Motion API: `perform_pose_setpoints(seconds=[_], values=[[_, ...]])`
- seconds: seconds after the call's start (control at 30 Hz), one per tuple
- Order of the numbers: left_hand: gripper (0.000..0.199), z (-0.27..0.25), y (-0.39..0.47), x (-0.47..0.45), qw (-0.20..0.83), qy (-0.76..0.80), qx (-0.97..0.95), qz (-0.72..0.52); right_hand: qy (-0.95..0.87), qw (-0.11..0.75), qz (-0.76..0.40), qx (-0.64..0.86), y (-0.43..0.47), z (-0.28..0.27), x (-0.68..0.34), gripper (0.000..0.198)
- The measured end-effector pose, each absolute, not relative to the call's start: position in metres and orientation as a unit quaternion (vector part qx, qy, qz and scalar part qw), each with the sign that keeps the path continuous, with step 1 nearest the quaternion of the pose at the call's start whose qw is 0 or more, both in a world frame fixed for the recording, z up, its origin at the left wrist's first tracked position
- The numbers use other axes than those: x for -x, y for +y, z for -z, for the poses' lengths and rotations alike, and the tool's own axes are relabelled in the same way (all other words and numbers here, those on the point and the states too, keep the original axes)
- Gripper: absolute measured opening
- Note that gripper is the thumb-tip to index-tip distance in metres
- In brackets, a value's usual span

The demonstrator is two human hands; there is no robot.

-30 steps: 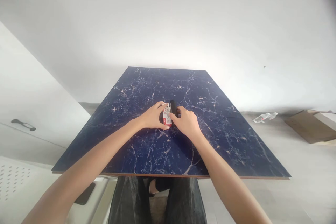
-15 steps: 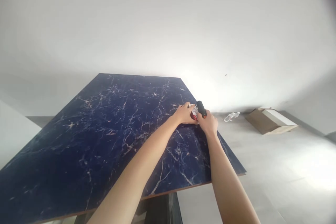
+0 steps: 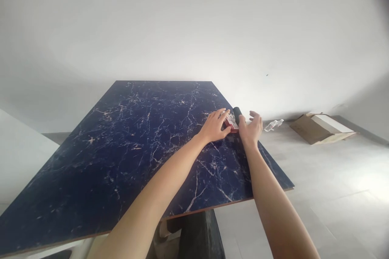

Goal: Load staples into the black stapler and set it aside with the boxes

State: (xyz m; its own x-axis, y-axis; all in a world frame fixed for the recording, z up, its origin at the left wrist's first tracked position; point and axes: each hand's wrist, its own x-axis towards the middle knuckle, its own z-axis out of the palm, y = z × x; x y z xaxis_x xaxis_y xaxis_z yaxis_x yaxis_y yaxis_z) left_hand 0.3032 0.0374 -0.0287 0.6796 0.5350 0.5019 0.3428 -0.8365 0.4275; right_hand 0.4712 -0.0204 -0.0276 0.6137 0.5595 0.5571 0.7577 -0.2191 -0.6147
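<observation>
A small red box with a pale, shiny top (image 3: 232, 123) lies flat on the blue marbled board (image 3: 121, 162) near its right edge. My left hand (image 3: 214, 126) is at the box's left side, fingers stretched and spread, its fingertips at the box's edge. Just right of the box is a black cylindrical object with a rounded end (image 3: 237, 111); its lower part is partly hidden. My right hand (image 3: 251, 128) is open beside it, thumb close to the black object and the other fingers lifted apart over the board's right edge. Whether the thumb touches it I cannot tell.
A clear plastic bottle (image 3: 274, 125) lies on the floor by the wall. Farther right sits a brown cardboard box (image 3: 306, 129) with a white panel on top. Something dark (image 3: 202, 234) stands beneath the board's near edge. The wall (image 3: 182, 28) rises behind the board.
Both hands have loosened: my left fingers have spread away from the red box, and my right fingers have opened off the black object. The red box now shows more fully. The view has shifted slightly.
</observation>
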Motion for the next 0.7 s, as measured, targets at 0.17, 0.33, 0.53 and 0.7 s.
perform_pose_setpoints(seconds=[0.17, 0.33, 0.53, 0.7], values=[[0.045, 0.025, 0.012, -0.239, 0.117, 0.214, -0.904, -0.351, -0.456, 0.479, 0.213, 0.720, -0.026, 0.023, -0.460, 0.034], [0.046, 0.020, -0.010, -0.154, 0.085, 0.217, -0.909, -0.345, -0.518, 0.442, 0.234, 0.694, -0.021, 0.027, -0.458, 0.018], [0.033, 0.018, -0.028, -0.084, 0.089, 0.304, -0.884, -0.344, -0.536, 0.456, 0.262, 0.660, -0.019, 0.029, -0.466, 0.013], [0.024, 0.020, -0.022, -0.093, 0.109, 0.337, -0.875, -0.331, -0.535, 0.474, 0.248, 0.654, -0.027, 0.022, -0.467, 0.011]])
